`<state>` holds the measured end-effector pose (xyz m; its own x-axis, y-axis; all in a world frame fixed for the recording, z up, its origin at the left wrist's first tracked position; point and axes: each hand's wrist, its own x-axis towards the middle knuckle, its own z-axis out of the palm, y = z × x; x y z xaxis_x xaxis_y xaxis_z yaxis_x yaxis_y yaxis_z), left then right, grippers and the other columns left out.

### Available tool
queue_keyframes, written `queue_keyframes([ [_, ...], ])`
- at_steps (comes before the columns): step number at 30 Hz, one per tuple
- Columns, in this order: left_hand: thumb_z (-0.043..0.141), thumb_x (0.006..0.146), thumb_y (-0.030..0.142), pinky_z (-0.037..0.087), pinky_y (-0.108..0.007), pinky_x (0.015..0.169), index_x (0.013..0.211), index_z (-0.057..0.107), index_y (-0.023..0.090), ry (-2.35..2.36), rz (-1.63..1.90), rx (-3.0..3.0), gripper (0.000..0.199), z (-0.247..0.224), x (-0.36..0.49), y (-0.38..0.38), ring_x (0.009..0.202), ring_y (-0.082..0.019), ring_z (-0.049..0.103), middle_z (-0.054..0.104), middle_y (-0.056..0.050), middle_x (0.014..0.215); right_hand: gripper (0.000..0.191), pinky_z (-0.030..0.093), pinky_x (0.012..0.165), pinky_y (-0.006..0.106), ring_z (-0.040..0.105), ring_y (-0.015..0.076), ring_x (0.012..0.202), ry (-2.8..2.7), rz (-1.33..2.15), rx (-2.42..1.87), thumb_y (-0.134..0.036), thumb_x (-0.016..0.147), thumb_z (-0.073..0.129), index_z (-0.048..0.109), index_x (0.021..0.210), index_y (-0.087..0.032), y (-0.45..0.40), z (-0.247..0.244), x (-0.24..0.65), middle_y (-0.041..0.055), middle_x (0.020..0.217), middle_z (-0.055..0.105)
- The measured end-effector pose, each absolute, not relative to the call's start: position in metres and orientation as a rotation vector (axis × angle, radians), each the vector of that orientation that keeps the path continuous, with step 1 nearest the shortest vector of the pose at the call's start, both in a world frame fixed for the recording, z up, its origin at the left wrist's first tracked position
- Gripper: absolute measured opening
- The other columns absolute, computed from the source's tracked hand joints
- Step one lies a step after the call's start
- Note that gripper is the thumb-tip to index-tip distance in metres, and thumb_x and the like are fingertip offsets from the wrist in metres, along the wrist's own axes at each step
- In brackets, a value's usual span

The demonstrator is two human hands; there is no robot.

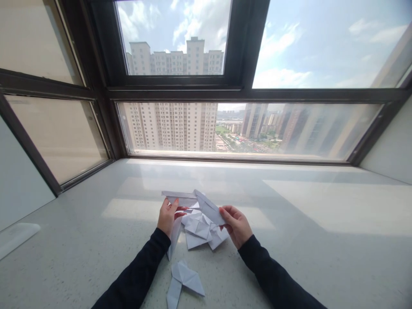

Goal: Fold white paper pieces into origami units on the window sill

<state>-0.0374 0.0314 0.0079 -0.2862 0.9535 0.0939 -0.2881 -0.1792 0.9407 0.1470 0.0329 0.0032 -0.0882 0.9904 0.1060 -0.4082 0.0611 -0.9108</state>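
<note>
My left hand (167,214) pinches a long folded strip of white paper (180,198) between thumb and fingers. In my right hand (234,223) is a second folded paper piece (207,207), slanting up to the left. The tips of the two pieces meet or overlap in the middle; whether they are joined I cannot tell. Below and behind them lies a pile of folded white papers (198,227). A narrow folded paper (174,238) shows beside my left wrist, partly hidden by the hand. Nearer to me, between my forearms, lies an angled folded paper piece (185,279).
All this is on a speckled white stone sill (305,257) with patches of sunlight. A dark-framed window (183,89) rises behind it, with tall buildings outside. At the far left lies a white, rounded flat object (19,236).
</note>
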Motion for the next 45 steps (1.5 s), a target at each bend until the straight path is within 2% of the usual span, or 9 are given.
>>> queue_keyframes([
  [4,0.059,0.063,0.034,0.048,-0.025,0.050,0.095,0.042,0.018,0.991,1.444,1.036,0.040,0.011,-0.024,0.023,0.056,-0.015,0.061,0.059,0.001,0.065,0.027,0.041,0.049,0.020,0.054,0.0096,0.057,-1.088,1.145,-0.781,-0.029,0.058,0.068,0.053,0.079,-0.019,0.039,0.000,0.155,-0.0025,0.063,0.060],
  [10,0.063,0.061,0.035,0.048,-0.029,0.055,0.105,0.033,0.017,0.840,1.154,1.066,0.056,0.005,-0.007,0.012,0.059,-0.019,0.062,0.060,0.000,0.062,0.016,0.044,0.061,0.027,0.056,0.0150,0.067,-1.396,0.757,-0.962,-0.029,0.068,0.057,0.054,0.079,-0.018,0.033,-0.001,0.155,0.0023,0.071,0.061],
  [13,0.066,0.059,0.033,0.047,-0.029,0.060,0.109,0.032,0.017,0.792,1.092,1.073,0.063,0.008,-0.005,0.008,0.064,-0.020,0.062,0.063,-0.004,0.068,0.011,0.043,0.060,0.026,0.054,0.0142,0.065,-1.531,0.536,-1.018,-0.026,0.071,0.052,0.055,0.079,-0.019,0.027,0.002,0.152,0.0025,0.072,0.061],
  [23,0.058,0.067,0.040,0.047,-0.028,0.060,0.111,0.031,0.016,0.848,1.061,1.146,0.057,0.010,-0.007,0.009,0.064,-0.020,0.063,0.065,-0.007,0.068,0.010,0.043,0.054,0.023,0.049,0.0116,0.055,-1.665,0.347,-1.037,-0.018,0.073,0.046,0.054,0.080,-0.019,0.021,0.005,0.148,0.0003,0.065,0.058],
  [28,0.059,0.065,0.043,0.048,-0.029,0.060,0.111,0.031,0.016,0.855,1.090,1.166,0.060,0.007,-0.008,0.011,0.061,-0.019,0.063,0.065,-0.005,0.065,0.015,0.043,0.064,0.029,0.051,0.0167,0.071,-1.719,0.229,-1.076,-0.021,0.073,0.048,0.056,0.084,-0.019,0.023,0.006,0.150,0.0043,0.076,0.060],
  [31,0.060,0.065,0.042,0.048,-0.028,0.060,0.110,0.032,0.016,0.864,1.144,1.159,0.059,0.009,-0.010,0.012,0.062,-0.019,0.063,0.064,-0.003,0.064,0.022,0.043,0.065,0.031,0.053,0.0184,0.073,-1.706,0.277,-1.173,-0.029,0.071,0.052,0.056,0.090,-0.018,0.027,0.002,0.152,0.0053,0.080,0.061],
  [34,0.061,0.064,0.041,0.048,-0.026,0.056,0.111,0.033,0.016,0.865,1.187,1.169,0.060,0.012,-0.012,0.012,0.060,-0.017,0.062,0.062,-0.001,0.063,0.021,0.043,0.058,0.028,0.055,0.0166,0.064,-1.709,0.465,-1.181,-0.036,0.072,0.050,0.058,0.081,-0.018,0.031,-0.003,0.153,0.0034,0.070,0.062],
  [38,0.062,0.063,0.039,0.042,-0.020,0.042,0.112,0.036,0.014,0.867,1.211,1.211,0.061,0.013,-0.014,0.014,0.048,-0.014,0.059,0.059,0.001,0.056,0.020,0.044,0.058,0.025,0.056,0.0156,0.064,-1.685,0.535,-1.105,-0.037,0.071,0.052,0.059,0.074,-0.018,0.031,-0.004,0.153,0.0033,0.069,0.062],
  [45,0.064,0.059,0.038,0.038,-0.019,0.035,0.084,0.054,0.010,1.000,1.244,1.217,0.039,0.014,-0.015,0.016,0.036,-0.011,0.052,0.055,0.003,0.044,0.023,0.042,0.051,0.024,0.056,0.0150,0.058,-1.596,0.705,-1.093,-0.039,0.070,0.053,0.059,0.072,-0.017,0.028,-0.002,0.149,0.0030,0.066,0.062],
])
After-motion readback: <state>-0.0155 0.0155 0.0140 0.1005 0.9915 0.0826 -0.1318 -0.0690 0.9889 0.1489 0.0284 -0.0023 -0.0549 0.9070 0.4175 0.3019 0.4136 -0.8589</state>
